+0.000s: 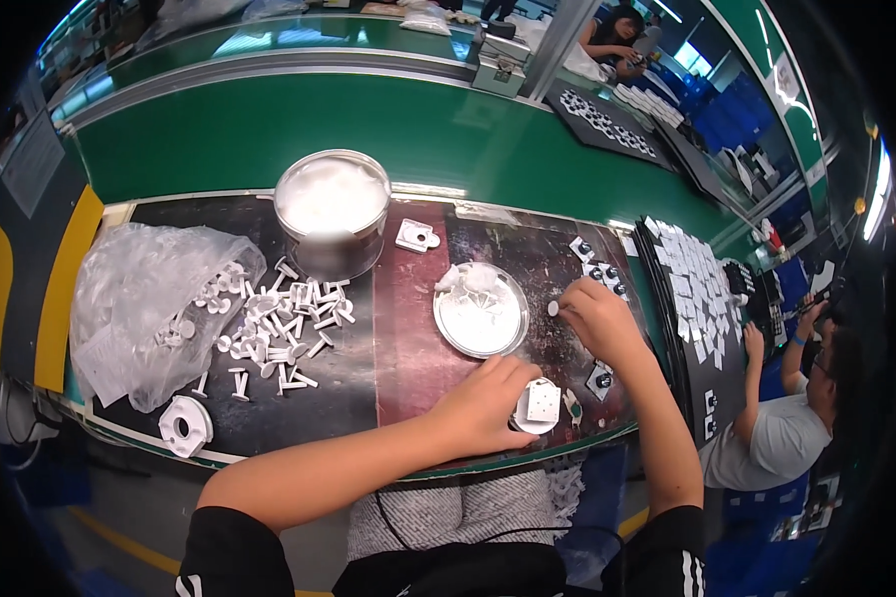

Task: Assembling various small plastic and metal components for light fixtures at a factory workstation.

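My left hand [480, 410] is closed on the side of a white round part with a square plate on top [542, 404], near the front edge of the bench. A white disc-headed pin [554, 308] is pinched in the fingertips of my right hand [605, 322], raised a little above the bench; its stem is hidden by the fingers. Between the hands and slightly farther off lies a round metal dish [458, 333] with white, fluffy or greasy-looking matter in it. To the left, similar white pins [279, 328] spill in a heap from a clear plastic bag [134, 298].
A large metal tin [334, 244] with white contents stands at the back. White plates lie near the tin [417, 236] and at front left [184, 426]. Small black-and-white parts [604, 277] sit at right, beside black trays of white pieces [687, 279]. A co-worker [782, 428] sits farther right.
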`<state>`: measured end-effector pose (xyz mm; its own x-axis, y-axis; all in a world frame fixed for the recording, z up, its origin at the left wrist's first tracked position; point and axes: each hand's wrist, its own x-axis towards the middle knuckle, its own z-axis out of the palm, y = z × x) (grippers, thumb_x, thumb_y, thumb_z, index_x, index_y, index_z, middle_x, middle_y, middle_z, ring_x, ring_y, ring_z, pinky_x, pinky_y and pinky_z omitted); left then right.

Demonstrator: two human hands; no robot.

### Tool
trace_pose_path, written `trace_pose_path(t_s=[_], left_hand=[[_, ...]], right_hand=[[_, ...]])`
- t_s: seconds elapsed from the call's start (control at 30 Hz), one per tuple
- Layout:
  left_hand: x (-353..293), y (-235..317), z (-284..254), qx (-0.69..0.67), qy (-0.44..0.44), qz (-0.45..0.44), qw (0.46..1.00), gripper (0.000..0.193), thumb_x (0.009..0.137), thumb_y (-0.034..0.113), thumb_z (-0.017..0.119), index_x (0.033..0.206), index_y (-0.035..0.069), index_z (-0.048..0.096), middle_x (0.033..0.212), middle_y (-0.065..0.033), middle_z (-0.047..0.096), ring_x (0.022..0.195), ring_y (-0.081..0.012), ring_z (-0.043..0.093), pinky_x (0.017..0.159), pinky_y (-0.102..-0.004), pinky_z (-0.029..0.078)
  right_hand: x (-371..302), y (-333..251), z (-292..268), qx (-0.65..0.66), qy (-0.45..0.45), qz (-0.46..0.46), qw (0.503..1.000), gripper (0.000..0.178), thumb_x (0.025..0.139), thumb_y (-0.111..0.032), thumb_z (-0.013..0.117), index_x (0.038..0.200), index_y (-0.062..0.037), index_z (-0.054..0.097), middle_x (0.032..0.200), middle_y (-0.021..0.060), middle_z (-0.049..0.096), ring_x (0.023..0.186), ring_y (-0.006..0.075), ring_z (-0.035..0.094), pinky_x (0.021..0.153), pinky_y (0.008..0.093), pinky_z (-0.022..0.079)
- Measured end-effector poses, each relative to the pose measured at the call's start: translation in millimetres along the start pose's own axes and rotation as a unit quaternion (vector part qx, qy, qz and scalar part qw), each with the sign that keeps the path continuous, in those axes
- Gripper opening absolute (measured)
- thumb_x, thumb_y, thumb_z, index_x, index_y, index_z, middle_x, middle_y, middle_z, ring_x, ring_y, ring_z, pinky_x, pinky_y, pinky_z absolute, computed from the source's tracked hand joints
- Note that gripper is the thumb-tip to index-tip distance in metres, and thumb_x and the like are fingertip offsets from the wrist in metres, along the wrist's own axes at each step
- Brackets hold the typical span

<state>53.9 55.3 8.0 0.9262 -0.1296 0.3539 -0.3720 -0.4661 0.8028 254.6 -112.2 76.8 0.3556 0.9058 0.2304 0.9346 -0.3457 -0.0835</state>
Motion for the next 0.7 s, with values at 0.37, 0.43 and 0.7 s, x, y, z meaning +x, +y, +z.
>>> trace_pose_path(t_s=[0.37, 0.43, 0.7], left_hand=[[-1, 0, 0, 0.003, 0.013, 0.013, 1.000, 0.077, 0.068, 0.024, 0.089, 0.132, -0.001, 0.054, 0.121, -0.0176, 0.057, 0.117, -0.0366, 0.055, 0.103, -0.0454, 0.049], [-1, -1, 1, -0.013, -0.005, 0.002, 1.000, 0.077, 0.071, 0.026, 0.087, 0.136, 0.000, 0.053, 0.125, -0.0177, 0.057, 0.119, -0.0385, 0.054, 0.106, -0.0463, 0.047], [-2, -4, 5, -0.004, 0.011, 0.021, 1.000, 0.076, 0.071, 0.025, 0.086, 0.134, -0.001, 0.053, 0.122, -0.0176, 0.058, 0.115, -0.0379, 0.054, 0.103, -0.0460, 0.047]], right_hand=[[93, -63, 10, 0.057, 0.043, -0.121, 0.990, 0.016, 0.086, -0.007, 0.076, 0.099, -0.0028, 0.069, 0.091, 0.0125, 0.068, 0.089, 0.0337, 0.067, 0.075, 0.0433, 0.055], [101, -65, 16, 0.029, 0.037, -0.157, 0.987, 0.014, 0.086, -0.008, 0.076, 0.096, -0.0031, 0.069, 0.092, 0.0113, 0.068, 0.088, 0.0333, 0.067, 0.076, 0.0434, 0.056], [109, -72, 22, -0.008, 0.024, -0.159, 0.987, 0.013, 0.085, -0.009, 0.076, 0.095, -0.0048, 0.069, 0.086, 0.0102, 0.065, 0.084, 0.0325, 0.067, 0.074, 0.0438, 0.055]])
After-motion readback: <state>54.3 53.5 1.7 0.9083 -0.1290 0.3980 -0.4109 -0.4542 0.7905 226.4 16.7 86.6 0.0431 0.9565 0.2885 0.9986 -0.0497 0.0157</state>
